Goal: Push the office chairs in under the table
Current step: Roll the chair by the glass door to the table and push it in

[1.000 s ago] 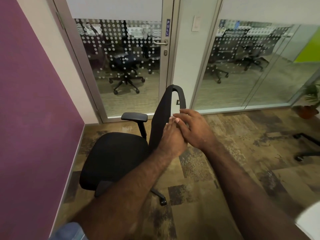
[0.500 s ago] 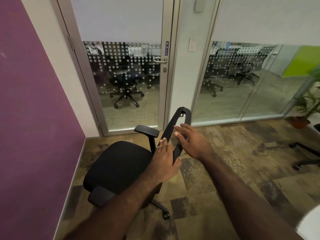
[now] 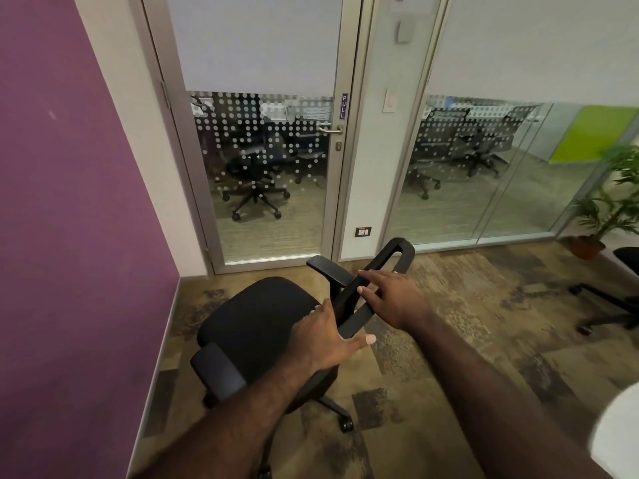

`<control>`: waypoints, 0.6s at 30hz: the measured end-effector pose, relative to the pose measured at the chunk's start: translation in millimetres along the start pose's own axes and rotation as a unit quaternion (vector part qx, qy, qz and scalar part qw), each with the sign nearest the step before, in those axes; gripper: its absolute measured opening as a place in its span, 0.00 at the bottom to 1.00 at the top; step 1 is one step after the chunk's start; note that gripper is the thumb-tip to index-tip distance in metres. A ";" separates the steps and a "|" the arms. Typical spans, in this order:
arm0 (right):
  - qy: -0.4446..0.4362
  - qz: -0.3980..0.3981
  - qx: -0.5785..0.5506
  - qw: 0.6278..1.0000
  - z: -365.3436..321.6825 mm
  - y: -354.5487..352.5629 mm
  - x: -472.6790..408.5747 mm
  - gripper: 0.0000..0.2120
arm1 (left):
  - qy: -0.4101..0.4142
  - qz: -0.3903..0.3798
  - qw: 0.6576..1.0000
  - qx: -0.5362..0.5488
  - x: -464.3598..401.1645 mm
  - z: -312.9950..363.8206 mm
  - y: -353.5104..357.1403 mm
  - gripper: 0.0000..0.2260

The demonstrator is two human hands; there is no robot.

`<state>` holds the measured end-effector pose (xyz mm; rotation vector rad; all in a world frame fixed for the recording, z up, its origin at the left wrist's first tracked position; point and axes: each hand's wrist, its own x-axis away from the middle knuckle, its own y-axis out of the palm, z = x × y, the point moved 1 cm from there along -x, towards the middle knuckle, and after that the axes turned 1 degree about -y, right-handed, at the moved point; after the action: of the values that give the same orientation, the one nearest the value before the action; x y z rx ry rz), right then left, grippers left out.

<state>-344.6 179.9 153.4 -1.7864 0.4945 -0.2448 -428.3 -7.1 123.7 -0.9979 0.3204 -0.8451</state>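
A black office chair (image 3: 256,319) stands on the carpet near the purple wall, its seat facing left and its backrest (image 3: 397,252) seen edge-on. My left hand (image 3: 321,340) grips the near end of the backrest's top rim, thumb on the right side. My right hand (image 3: 389,299) lies farther along the same rim, with its fingers across it and its thumb hidden. A white rounded corner, probably the table (image 3: 619,440), shows at the bottom right edge.
The purple wall (image 3: 69,219) runs close along the chair's left. A glass door (image 3: 269,174) and glass partition close off the far side. A second chair's base (image 3: 608,305) and a potted plant (image 3: 612,209) sit at the right. Open carpet lies between.
My hands, which overlapped on the backrest top, have spread apart along its rim. The chair has turned slightly, and my view has lifted and pulled back.
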 end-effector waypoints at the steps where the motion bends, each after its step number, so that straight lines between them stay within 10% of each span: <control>1: 0.002 0.001 0.014 1.000 -6.1 1.7 4.7 0.24 | 0.001 0.002 1.000 -0.015 3.6 -4.9 -1.4 0.50; 18: 0.067 0.007 0.109 0.992 -98.6 24.4 82.8 0.26 | -0.068 0.006 0.989 -0.131 56.0 -46.5 -19.0 0.37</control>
<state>-317.0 51.9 149.3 -1.5590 0.5528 -0.3968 -428.5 -82.3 122.4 -1.2903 0.3248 -0.7311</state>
